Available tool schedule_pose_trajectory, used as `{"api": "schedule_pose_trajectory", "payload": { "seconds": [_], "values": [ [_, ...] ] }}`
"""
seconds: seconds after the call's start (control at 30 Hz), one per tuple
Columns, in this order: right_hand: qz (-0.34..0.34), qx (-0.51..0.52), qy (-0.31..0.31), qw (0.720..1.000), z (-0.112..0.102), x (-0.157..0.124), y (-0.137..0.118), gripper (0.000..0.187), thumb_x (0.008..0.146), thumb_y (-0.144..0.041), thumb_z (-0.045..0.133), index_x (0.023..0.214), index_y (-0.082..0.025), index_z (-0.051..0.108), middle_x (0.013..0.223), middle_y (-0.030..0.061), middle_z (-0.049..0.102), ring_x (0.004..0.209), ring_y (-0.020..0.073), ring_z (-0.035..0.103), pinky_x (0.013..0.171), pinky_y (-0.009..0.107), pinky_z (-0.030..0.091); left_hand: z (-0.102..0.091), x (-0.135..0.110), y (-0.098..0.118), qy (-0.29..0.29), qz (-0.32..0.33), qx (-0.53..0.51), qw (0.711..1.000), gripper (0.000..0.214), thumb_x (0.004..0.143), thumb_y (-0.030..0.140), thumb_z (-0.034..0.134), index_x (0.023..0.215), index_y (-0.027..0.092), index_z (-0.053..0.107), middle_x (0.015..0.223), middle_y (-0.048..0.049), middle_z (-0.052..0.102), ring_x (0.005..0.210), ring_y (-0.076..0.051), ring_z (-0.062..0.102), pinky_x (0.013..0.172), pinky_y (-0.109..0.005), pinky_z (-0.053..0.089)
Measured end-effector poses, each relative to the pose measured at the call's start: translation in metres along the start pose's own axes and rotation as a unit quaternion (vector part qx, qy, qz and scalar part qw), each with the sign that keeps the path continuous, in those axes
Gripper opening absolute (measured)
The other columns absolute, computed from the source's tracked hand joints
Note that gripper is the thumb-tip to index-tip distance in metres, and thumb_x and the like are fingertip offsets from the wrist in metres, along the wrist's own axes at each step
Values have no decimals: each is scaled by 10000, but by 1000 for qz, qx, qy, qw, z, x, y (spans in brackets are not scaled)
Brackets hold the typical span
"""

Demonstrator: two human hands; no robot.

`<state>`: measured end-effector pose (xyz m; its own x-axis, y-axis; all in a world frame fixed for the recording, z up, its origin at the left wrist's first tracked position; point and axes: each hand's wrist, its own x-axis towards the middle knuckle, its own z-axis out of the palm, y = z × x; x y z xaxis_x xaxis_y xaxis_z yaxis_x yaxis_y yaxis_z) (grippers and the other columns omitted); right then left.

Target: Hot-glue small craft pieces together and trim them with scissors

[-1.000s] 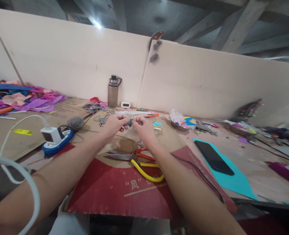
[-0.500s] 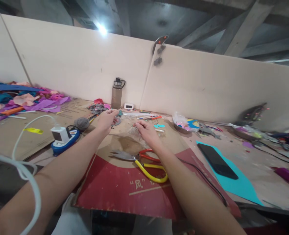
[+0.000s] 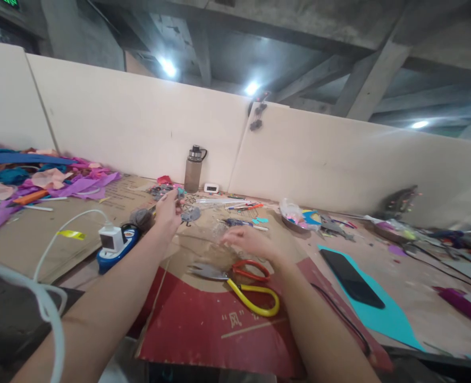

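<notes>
My left hand (image 3: pixel 167 213) is raised over the back of the cardboard, fingers pinched on a small teal piece (image 3: pixel 180 190) at their tips. Just below those fingers lies a grey flat cutout (image 3: pixel 191 214). My right hand (image 3: pixel 249 242) hovers palm down, its fingers loosely stretched to the left above a clump of clear, wispy material (image 3: pixel 215 234). Nothing shows in its grasp, though the fingertips are slightly blurred. Nearer to me, scissors (image 3: pixel 235 282) with one red and one yellow handle lie on the red-printed cardboard (image 3: pixel 195 330), blades pointing left.
A water bottle (image 3: pixel 193 170) and a small white clock (image 3: pixel 211 188) stand by the partition. Left are a blue power strip (image 3: pixel 114 254), white cables and coloured scraps (image 3: pixel 52 178). Right lie a bowl (image 3: pixel 295 221) and a black phone (image 3: pixel 353 279) on turquoise sheet.
My left hand has drawn left, the teal piece moving with it. My right hand has loosened from a pinch and flattened out. The camera has tilted up slightly.
</notes>
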<state>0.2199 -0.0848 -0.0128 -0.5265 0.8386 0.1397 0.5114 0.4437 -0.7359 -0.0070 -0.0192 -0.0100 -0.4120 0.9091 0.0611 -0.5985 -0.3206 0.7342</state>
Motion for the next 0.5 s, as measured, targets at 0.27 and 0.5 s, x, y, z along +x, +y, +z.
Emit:
{"api": "schedule_pose_trajectory", "payload": {
  "seconds": [0.27, 0.5],
  "values": [
    [260, -299, 195, 897, -12, 8, 26, 257, 738, -367, 573, 678, -134, 663, 704, 152, 668, 672, 219, 606, 602, 292, 384, 6, -15, -10, -89, 35, 111, 989, 213, 623, 319, 664, 696, 161, 540, 495, 86, 426, 336, -18, 320, 330, -174, 154],
    [289, -271, 231, 889, -4, 17, 29, 96, 671, -230, 581, 664, -154, 639, 680, 139, 661, 635, 212, 606, 536, 277, 375, 6, -17, -15, -115, -2, 128, 985, 232, 638, 345, 661, 713, 151, 558, 485, 74, 451, 340, -20, 310, 341, -173, 149]
  ]
}}
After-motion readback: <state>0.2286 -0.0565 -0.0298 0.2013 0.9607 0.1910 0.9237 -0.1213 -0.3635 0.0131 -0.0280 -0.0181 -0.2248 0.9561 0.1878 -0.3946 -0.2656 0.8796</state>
